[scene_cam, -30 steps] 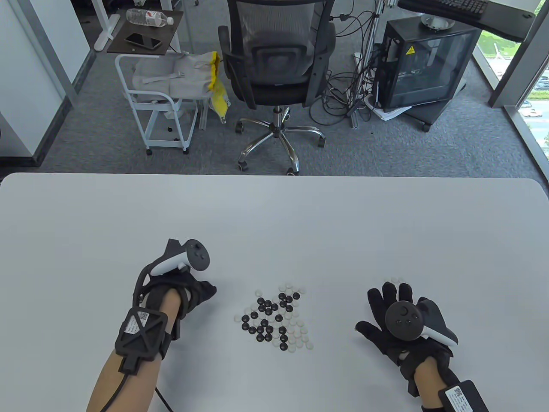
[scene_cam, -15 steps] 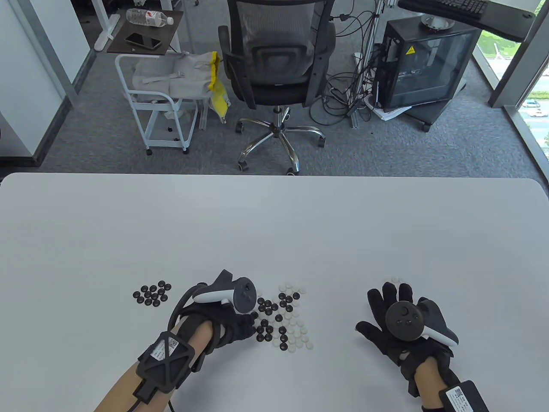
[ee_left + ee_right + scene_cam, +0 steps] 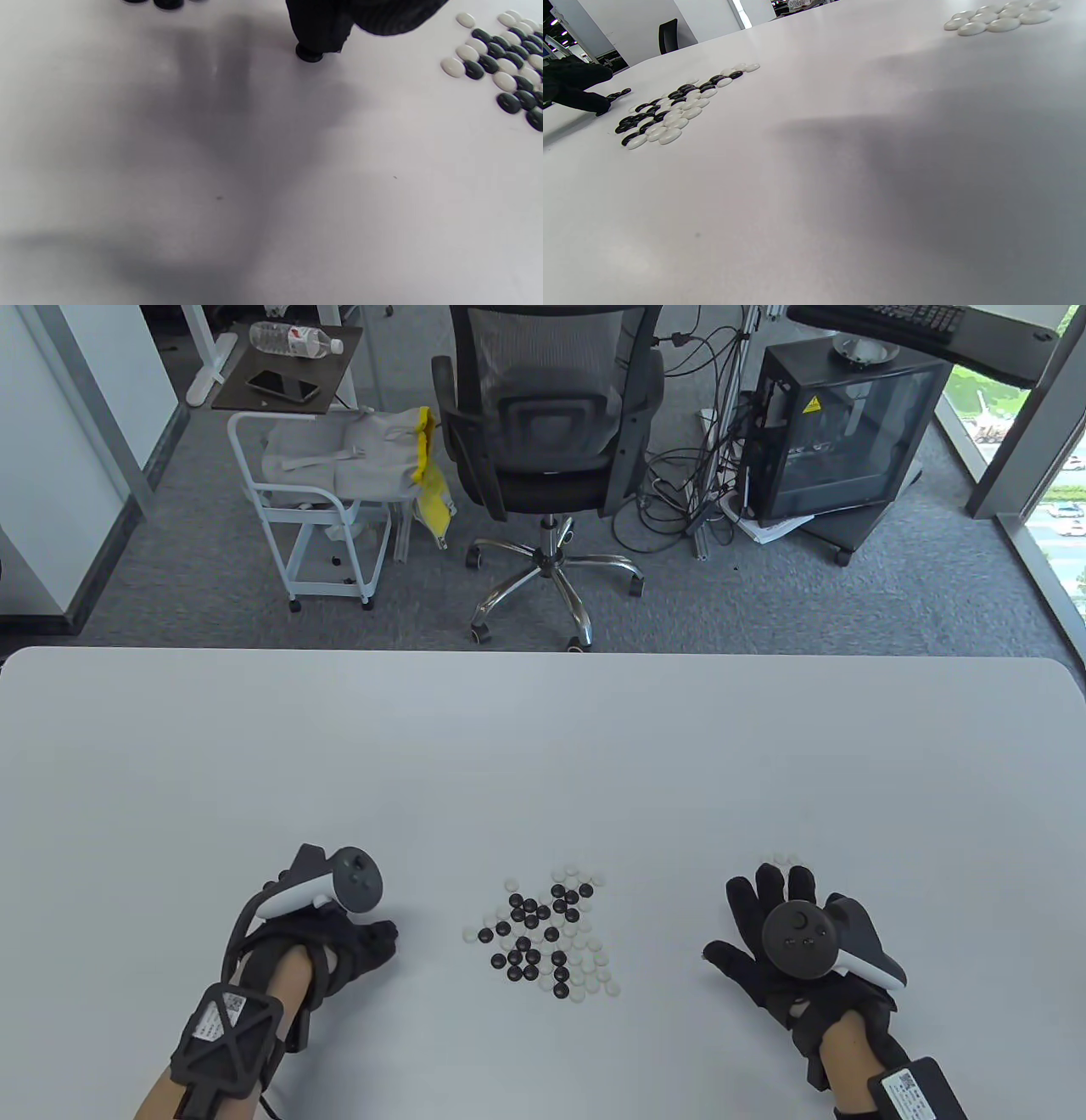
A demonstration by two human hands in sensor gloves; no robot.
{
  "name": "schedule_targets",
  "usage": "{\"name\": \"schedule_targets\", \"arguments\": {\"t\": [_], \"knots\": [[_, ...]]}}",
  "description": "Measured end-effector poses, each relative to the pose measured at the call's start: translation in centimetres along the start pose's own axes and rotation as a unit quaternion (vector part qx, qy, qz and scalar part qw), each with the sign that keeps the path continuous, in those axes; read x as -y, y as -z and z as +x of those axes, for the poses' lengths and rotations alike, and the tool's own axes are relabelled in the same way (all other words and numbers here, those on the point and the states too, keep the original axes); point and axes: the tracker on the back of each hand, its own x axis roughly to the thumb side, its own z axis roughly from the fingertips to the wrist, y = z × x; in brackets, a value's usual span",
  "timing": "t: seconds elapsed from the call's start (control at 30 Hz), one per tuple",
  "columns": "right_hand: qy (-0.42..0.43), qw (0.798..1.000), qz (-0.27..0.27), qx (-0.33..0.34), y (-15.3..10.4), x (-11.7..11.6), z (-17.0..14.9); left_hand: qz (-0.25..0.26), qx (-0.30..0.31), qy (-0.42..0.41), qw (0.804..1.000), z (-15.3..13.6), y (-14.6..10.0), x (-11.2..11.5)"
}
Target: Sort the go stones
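Hands flank mixed stones — table.

top cam looks down at the surface; both wrist cams sit low, sharing the mixed stones.

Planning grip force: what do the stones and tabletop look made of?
Black stones and white stones: smooth, glossy lens shapes catching highlights, probably glass or hard plastic. Table: matte white, likely laminate, with only soft shadows.
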Motion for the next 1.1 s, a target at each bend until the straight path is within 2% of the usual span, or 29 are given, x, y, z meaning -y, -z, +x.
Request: {"name": "schedule_targets", "arguments": {"t": [0.27,0.67,0.8,0.87,1.1], "knots": [[0.002,1.000,0.004,-0.004,0.1,-0.1,-0.1,0.006,-0.053,-0.071,0.996,-2.9,1.5,-2.4],[0.003,1.000,0.001,-0.003,0.0,0.0,-0.1,0.024,-0.058,-0.097,0.993,-3.9,1.4,-2.8],[0.003,1.000,0.003,-0.004,0.1,0.0,-0.2,0.055,-0.035,-0.063,0.996,-1.7,-0.2,-3.8],[0.003,1.000,0.005,-0.005,0.1,-0.1,-0.2,0.055,-0.022,-0.030,0.998,0.0,-1.0,-3.9],[0.002,1.000,0.006,-0.005,0.1,-0.1,-0.1,0.042,0.060,0.095,0.993,7.9,-2.8,-2.2]]}}
